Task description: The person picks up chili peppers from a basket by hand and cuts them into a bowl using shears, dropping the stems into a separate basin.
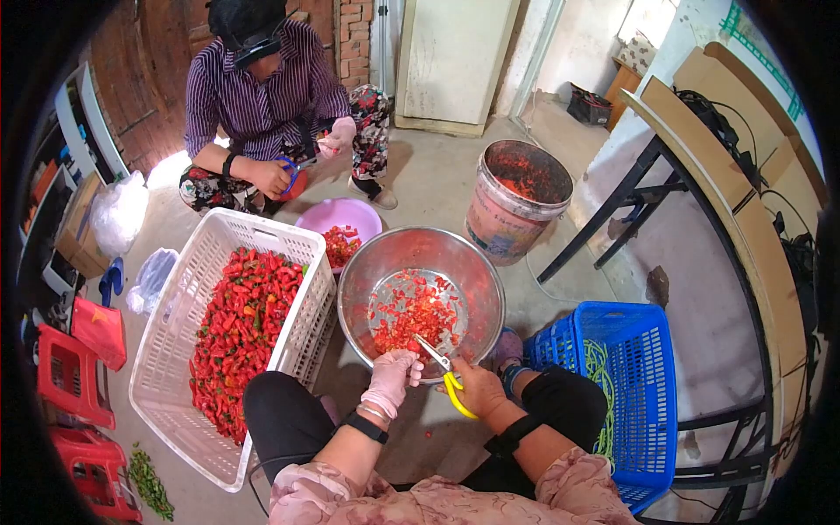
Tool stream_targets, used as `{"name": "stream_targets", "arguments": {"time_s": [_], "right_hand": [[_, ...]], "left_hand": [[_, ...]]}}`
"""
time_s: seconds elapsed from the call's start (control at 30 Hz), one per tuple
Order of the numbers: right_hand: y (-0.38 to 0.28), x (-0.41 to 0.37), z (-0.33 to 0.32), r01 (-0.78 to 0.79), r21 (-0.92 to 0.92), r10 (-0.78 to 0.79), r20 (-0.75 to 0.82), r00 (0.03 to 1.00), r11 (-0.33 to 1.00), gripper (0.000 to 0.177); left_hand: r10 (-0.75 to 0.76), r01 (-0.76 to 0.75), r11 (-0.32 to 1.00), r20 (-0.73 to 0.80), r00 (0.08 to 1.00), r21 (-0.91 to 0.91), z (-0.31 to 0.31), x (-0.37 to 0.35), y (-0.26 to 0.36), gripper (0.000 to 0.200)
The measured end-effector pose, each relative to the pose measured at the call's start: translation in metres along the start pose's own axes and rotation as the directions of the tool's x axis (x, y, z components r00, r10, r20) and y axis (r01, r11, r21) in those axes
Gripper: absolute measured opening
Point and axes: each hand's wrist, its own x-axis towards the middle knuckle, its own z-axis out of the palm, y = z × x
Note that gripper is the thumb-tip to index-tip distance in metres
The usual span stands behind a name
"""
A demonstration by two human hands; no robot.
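My right hand (479, 390) is closed around the yellow handles of a pair of scissors (453, 382), whose blades point up and left over a steel basin (479, 302). Chopped red pepper pieces (407, 311) lie in the basin. My left hand (394, 378), in a pale glove, is closed at the basin's near rim, just left of the blades. A bit of red shows near its fingertips, too small to make out. Left of the basin, a white crate (166, 350) holds many whole red peppers (245, 324).
Across from me a person (254, 105) sits with blue scissors above a pink bowl (350, 214). A stained bucket (507, 223) stands behind the basin. A blue crate (643, 376) is at my right, red stools (74, 376) at the far left, a table (744, 210) along the right.
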Motion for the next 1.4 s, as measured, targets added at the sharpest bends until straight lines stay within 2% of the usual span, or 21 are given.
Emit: {"name": "stream_targets", "arguments": {"time_s": [0.07, 0.1, 0.17, 0.27, 0.33, 0.4, 0.57, 0.7, 0.8, 0.87, 1.0, 1.07, 1.1, 1.23, 1.3, 1.33, 1.4], "right_hand": [[0.012, 0.004, 0.008, -0.023, 0.187, 0.005, 0.097, 0.995, 0.982, 0.054], [0.016, 0.005, 0.012, -0.022, 0.187, 0.004, 0.098, 0.995, 0.982, 0.054], [0.025, 0.007, 0.019, 0.027, 0.393, -0.060, 0.071, 0.996, 0.919, 0.054], [0.043, 0.011, 0.037, 0.077, 0.451, -0.144, 0.116, 0.983, 0.889, 0.046], [0.031, 0.006, 0.030, 0.077, 0.431, -0.132, 0.101, 0.986, 0.899, 0.047], [0.022, 0.003, 0.023, 0.075, 0.409, -0.121, 0.088, 0.989, 0.909, 0.047], [0.013, -0.001, 0.020, 0.012, 0.336, -0.041, 0.079, 0.996, 0.942, 0.047], [0.016, 0.003, 0.019, 0.059, 0.299, -0.085, 0.074, 0.994, 0.952, 0.048], [0.023, 0.005, 0.016, 0.024, 0.361, -0.059, 0.086, 0.995, 0.932, 0.045], [0.035, 0.009, 0.024, -0.034, 0.619, -0.133, 0.223, 0.966, 0.785, 0.042], [0.032, 0.005, 0.021, 0.040, 0.604, -0.223, 0.232, 0.947, 0.796, 0.039], [0.030, 0.004, 0.020, -0.035, 0.703, -0.219, 0.268, 0.938, 0.711, 0.039], [0.030, 0.004, 0.022, -0.035, 0.704, -0.219, 0.267, 0.939, 0.710, 0.039], [0.025, 0.004, 0.021, -0.017, 0.670, -0.179, 0.223, 0.958, 0.742, 0.034], [0.024, 0.003, 0.022, -0.014, 0.650, -0.157, 0.205, 0.966, 0.760, 0.032], [0.027, 0.003, 0.027, 0.007, 0.632, -0.152, 0.175, 0.973, 0.775, 0.030], [0.026, 0.003, 0.028, 0.027, 0.612, -0.147, 0.147, 0.978, 0.791, 0.028]], "left_hand": [[0.020, -0.019, 0.999, -0.025, 0.999, 0.051, -0.001, 0.000, -0.001, 0.008], [0.041, -0.035, 0.994, -0.049, 0.998, 0.104, -0.002, -0.001, -0.001, 0.008], [0.058, -0.055, 0.993, -0.028, 0.998, 0.101, -0.006, 0.002, -0.002, 0.009], [0.083, -0.082, 0.992, -0.008, 0.997, 0.097, -0.004, 0.003, -0.002, 0.010], [0.088, -0.087, 0.991, -0.009, 0.996, 0.100, -0.003, 0.002, -0.001, 0.010], [0.044, -0.056, 0.989, 0.088, 0.995, 0.137, -0.003, 0.000, -0.002, 0.010], [0.004, -0.009, 0.998, 0.082, 0.997, 0.064, -0.003, 0.001, -0.005, 0.011], [0.038, -0.047, 0.995, 0.102, 0.994, 0.087, -0.006, 0.004, -0.006, 0.012], [0.069, -0.083, 0.988, 0.109, 0.992, 0.131, -0.010, 0.008, -0.005, 0.012], [0.064, -0.081, 0.990, 0.140, 0.988, 0.114, -0.011, 0.009, -0.004, 0.011], [0.017, -0.041, 0.995, 0.256, 0.967, 0.086, -0.011, 0.005, 0.004, 0.009], [0.005, -0.023, 0.998, 0.288, 0.958, 0.058, -0.015, 0.007, 0.003, 0.009], [-0.006, -0.003, 1.000, 0.320, 0.947, 0.028, -0.016, 0.007, 0.003, 0.009], [-0.010, 0.012, 1.000, 0.277, 0.961, -0.004, -0.014, 0.005, 0.005, 0.009], [0.120, -0.136, 0.949, 0.071, 0.990, 0.286, -0.009, 0.003, 0.005, 0.010], [0.121, -0.136, 0.949, 0.072, 0.990, 0.286, -0.007, 0.004, 0.002, 0.010], [0.392, -0.333, 0.816, -0.029, 0.920, 0.473, -0.006, 0.006, -0.004, 0.013]]}}
